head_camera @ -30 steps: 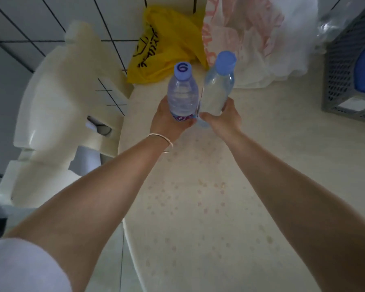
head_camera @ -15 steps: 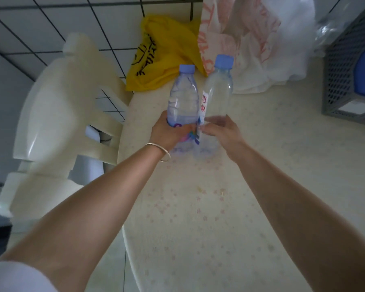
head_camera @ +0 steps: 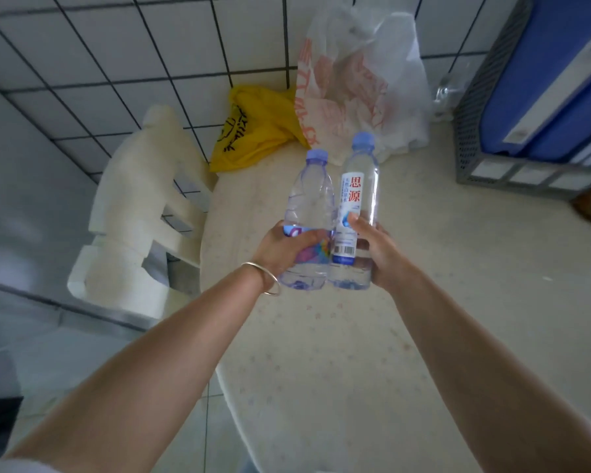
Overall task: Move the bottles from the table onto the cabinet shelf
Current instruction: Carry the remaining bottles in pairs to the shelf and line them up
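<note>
Both bottles have come up off the table since half a second ago, and the head has tipped back, so more of the tiled wall shows now. The left hand (head_camera: pixel 289 249) has its fingers wrapped round the lower half of the purple-label bottle (head_camera: pixel 310 220). The right hand (head_camera: pixel 377 249) has its fingers curled round the white-label bottle (head_camera: pixel 357 213), with the thumb on the label. Both bottles stand nearly straight up, side by side and touching, in the air above the table (head_camera: pixel 440 268) — none is on a shelf yet. No cabinet shows here, so I cannot tell where the shelf is.

What could go wrong? The bottles are smooth, clear plastic, and each is held low down, so a full one could feel top-heavy and tip if the hand turns fast. The thin plastic may squash in a tight squeeze. The two could also knock or rub together while being carried. I think the person has to turn away to find the cabinet, and the white chair (head_camera: pixel 140 213) stands close on the left — an elbow could bump it.

Both bottles are round and tall with blue caps; the left one has a wavy, ridged body and the right one is straighter and slimmer. The table top is pale with small faded spots. Behind the bottles lie a crinkly yellow bag (head_camera: pixel 253 131) and a thin white bag (head_camera: pixel 362 80). A grey mesh rack (head_camera: pixel 471 131) holds blue folders.
</note>
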